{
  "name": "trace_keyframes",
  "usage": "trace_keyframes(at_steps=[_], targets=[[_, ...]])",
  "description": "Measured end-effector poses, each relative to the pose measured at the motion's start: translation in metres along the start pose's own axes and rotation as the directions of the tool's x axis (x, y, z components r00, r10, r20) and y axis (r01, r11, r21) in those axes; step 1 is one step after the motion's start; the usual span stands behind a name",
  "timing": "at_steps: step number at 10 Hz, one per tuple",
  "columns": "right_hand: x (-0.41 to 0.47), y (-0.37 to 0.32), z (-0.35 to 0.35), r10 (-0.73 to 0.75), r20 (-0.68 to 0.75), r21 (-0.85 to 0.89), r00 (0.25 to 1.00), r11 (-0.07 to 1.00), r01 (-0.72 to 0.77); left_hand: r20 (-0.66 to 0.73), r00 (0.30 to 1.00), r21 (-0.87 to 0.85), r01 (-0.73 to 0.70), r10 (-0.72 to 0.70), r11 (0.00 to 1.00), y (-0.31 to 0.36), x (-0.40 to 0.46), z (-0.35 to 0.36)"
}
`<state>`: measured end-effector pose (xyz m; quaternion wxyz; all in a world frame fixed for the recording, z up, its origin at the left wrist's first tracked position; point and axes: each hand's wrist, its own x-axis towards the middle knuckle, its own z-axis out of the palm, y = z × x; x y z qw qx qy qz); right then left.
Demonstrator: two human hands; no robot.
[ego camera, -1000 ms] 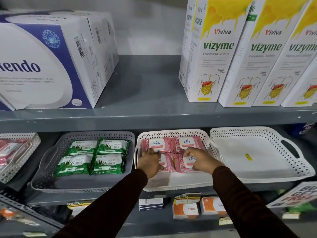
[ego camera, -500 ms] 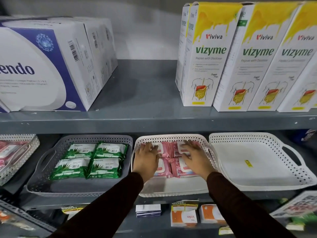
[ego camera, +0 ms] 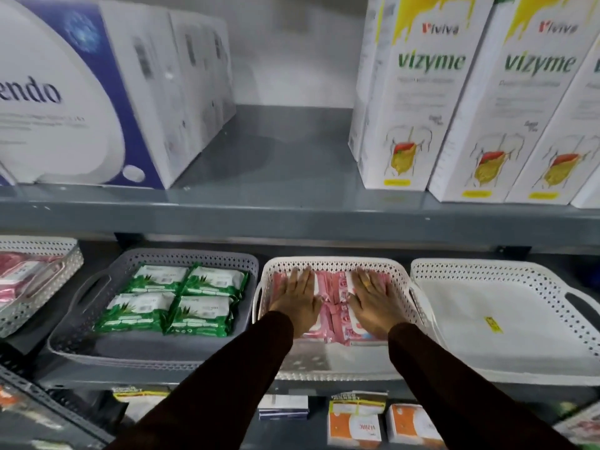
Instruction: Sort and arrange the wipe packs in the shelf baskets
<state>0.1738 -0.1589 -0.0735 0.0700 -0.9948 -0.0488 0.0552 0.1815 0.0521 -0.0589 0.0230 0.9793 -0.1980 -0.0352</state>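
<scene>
Green packs (ego camera: 172, 300) squared in grey basket (ego camera: 97, 349); pink packs (ego camera: 331, 306) grouped in middle basket (ego camera: 334, 264). Left hand (ego camera: 297, 298), right hand (ego camera: 373, 300) flat, grip open, pressing. Right basket (ego camera: 506, 267) unfilled.

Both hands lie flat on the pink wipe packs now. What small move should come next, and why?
Probably lift both hands off. The left hand and right hand press flat on the pink wipe packs, which already sit together at the back of the white basket.
</scene>
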Motion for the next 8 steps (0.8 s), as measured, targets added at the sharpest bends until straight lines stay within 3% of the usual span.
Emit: trace_keyframes(at_steps=[1, 2, 3, 4, 5, 6, 8], targets=[[-0.002, -0.008, -0.009, 0.058, 0.015, 0.025, 0.998, 0.998, -0.058, -0.05, 0.997, 0.0, -0.062, 0.062, 0.998, -0.002, -0.01, -0.016], [-0.005, -0.064, -0.028, 0.012, -0.181, 0.135, 0.983, 0.991, 0.013, -0.304, 0.953, -0.21, -0.069, 0.002, 0.975, -0.044, -0.042, -0.035], [-0.011, -0.153, -0.033, -0.174, -0.446, 0.209, 0.878, 0.934, 0.291, -0.449, 0.877, -0.286, 0.041, -0.172, 0.957, -0.122, -0.084, -0.037], [0.0, -0.237, -0.018, -0.337, -0.492, 0.222, 0.803, 0.843, 0.49, -0.342, 0.89, -0.211, 0.241, -0.303, 0.947, -0.206, -0.109, -0.028], [0.021, -0.292, 0.002, -0.358, -0.251, 0.177, 0.899, 0.897, 0.406, -0.113, 0.9, -0.156, 0.403, -0.422, 0.902, -0.262, -0.126, -0.018], [0.039, -0.309, 0.024, -0.248, 0.003, 0.146, 0.969, 0.959, 0.245, -0.003, 0.9, -0.167, 0.43, -0.436, 0.887, -0.283, -0.135, -0.003], [0.049, -0.327, 0.038, -0.191, 0.058, 0.147, 0.98, 0.972, 0.181, 0.055, 0.894, -0.188, 0.447, -0.445, 0.875, -0.29, -0.134, 0.0]])
